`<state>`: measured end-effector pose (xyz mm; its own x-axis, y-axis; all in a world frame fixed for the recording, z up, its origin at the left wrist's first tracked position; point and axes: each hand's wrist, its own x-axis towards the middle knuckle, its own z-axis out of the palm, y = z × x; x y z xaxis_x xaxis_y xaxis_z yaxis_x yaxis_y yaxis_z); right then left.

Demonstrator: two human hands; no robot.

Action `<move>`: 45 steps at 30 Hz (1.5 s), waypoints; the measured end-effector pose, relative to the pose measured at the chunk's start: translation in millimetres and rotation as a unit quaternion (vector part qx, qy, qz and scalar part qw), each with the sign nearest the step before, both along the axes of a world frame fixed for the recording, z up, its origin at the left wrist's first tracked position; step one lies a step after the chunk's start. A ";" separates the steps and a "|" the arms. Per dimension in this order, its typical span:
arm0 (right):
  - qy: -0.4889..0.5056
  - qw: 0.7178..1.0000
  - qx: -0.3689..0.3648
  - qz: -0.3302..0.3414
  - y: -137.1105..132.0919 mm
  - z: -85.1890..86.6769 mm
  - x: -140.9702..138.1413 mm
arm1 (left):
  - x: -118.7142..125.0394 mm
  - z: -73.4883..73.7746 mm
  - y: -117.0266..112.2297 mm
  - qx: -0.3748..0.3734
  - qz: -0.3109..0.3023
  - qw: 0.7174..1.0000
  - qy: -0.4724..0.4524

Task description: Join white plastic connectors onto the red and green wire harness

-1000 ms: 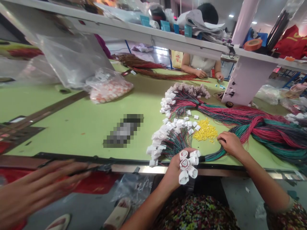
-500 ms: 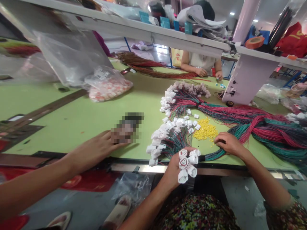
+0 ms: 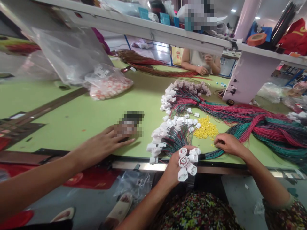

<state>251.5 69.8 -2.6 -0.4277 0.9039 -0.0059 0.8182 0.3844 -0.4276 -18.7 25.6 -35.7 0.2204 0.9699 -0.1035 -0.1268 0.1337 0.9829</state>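
Note:
My left hand (image 3: 176,164) is closed round a bunch of white connectors (image 3: 187,163) on wire ends, held at the table's front edge. My right hand (image 3: 227,143) lies on the green and red wire bundle (image 3: 263,127), its fingers pinched together beside a small heap of yellow pieces (image 3: 205,128). What those fingers hold is too small to name. More white connectors (image 3: 165,134) on wires lie fanned out on the green table (image 3: 79,118) between my hands and the heap.
A co-worker's hand (image 3: 105,145) reaches in from the left onto a blurred-out object (image 3: 129,124). A bag of pink-white parts (image 3: 109,85) and clear plastic bags lie at the back left. Another person sits across the table (image 3: 201,62). A shelf (image 3: 148,30) runs overhead.
The co-worker's hand has come in from the lower left and landed on the blurred-out object. My own hands have hardly moved.

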 end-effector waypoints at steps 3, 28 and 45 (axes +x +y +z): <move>0.016 1.000 0.006 0.025 3.9 -1.0 3.4 | -1.4 -0.1 0.4 -0.007 -0.054 0.998 -0.039; 0.332 0.938 0.091 -0.045 -63.8 25.5 -64.6 | -2.9 -3.5 -12.4 0.034 0.037 0.999 0.001; 0.240 0.939 0.248 -0.012 -79.9 31.0 -92.2 | -7.6 16.1 -16.2 0.101 0.047 0.992 0.054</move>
<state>159.3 -10.1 28.4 -0.2529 0.7546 0.6055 0.5884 0.6168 -0.5229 -26.3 9.4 -19.6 0.1268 0.9889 0.0777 -0.0212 -0.0756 0.9969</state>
